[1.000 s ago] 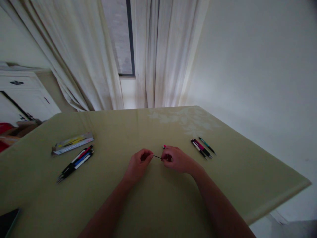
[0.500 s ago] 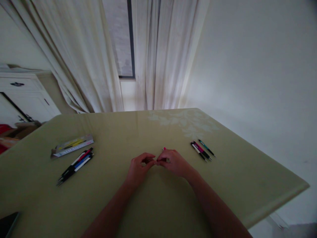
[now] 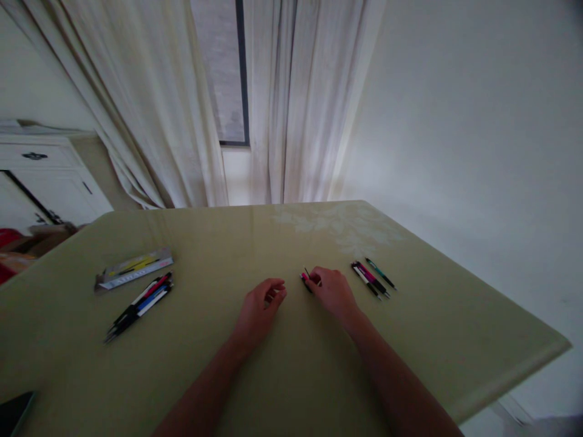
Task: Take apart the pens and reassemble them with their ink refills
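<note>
My right hand (image 3: pixel 331 290) is closed around a pink and black pen (image 3: pixel 305 279), whose pink end sticks out to the left of my fingers, low over the table. My left hand (image 3: pixel 262 304) rests on the green tablecloth (image 3: pixel 291 358) a short way to the left, with fingers curled loosely and nothing visible in them. A small group of pens (image 3: pixel 372 278) lies just right of my right hand.
A bundle of several pens (image 3: pixel 139 303) lies at the left, with a flat pen package (image 3: pixel 133 267) behind it. A dark object (image 3: pixel 13 411) sits at the bottom left corner. White curtains (image 3: pixel 282 97), a cabinet (image 3: pixel 40 176) and a wall surround the table.
My hands were together at the pen; they have parted. The right hand has moved right and farther away with the pen, and the left has drawn back, holding nothing.
</note>
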Tool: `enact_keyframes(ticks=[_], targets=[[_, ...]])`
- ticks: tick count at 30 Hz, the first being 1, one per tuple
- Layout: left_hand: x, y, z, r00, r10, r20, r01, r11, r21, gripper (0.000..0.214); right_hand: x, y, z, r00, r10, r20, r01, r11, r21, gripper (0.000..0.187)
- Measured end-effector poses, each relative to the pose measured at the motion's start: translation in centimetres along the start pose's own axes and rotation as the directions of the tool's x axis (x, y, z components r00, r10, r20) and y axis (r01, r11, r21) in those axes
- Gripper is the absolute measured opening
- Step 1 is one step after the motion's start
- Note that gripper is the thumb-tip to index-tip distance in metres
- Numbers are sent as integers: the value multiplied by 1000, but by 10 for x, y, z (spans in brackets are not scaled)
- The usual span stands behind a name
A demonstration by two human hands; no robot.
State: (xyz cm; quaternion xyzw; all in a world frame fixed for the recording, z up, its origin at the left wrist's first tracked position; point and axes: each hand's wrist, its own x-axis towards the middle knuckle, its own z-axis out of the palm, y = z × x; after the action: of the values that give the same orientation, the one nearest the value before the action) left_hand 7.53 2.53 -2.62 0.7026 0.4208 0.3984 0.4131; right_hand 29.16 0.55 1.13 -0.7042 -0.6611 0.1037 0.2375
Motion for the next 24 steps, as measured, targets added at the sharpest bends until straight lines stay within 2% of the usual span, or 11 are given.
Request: enact_keyframes(ticks=[3,6,8,11,13,15,17,19,24], targets=[[-1,2,1,997,71,12,-72,992,103,27,-2,-6,1,999,-38,28,36,997,70,6],[-3,-1,3,978,195,80,-209,945,253,31,-2,-8,1,998,-56,13,55,995,80,8],[-6,-4,7,955,242,169,-289,884,367,39,-1,-8,3,998,-61,3,61,996,72,8],[-9,-9,11,934,239,267,-345,798,493,60,-1,-7,9,996,-86,-9,86,993,82,5],[-8,-12,12,944,229,237,-324,774,544,63,0,-7,13,995,-102,-12,103,990,96,5],[-2,-15,11,968,208,139,-249,775,580,55,0,-9,17,994,-107,-20,108,987,115,5],[9,-18,11,985,159,73,-170,772,613,51,1,-10,20,994,-100,-44,105,986,129,5],[28,-18,14,993,90,81,-121,739,663,54,3,-11,21,992,-96,-87,107,985,133,4],[98,-14,35,983,107,147,-178,733,657,66,6,-7,20,974,-93,-209,126,980,153,6]])
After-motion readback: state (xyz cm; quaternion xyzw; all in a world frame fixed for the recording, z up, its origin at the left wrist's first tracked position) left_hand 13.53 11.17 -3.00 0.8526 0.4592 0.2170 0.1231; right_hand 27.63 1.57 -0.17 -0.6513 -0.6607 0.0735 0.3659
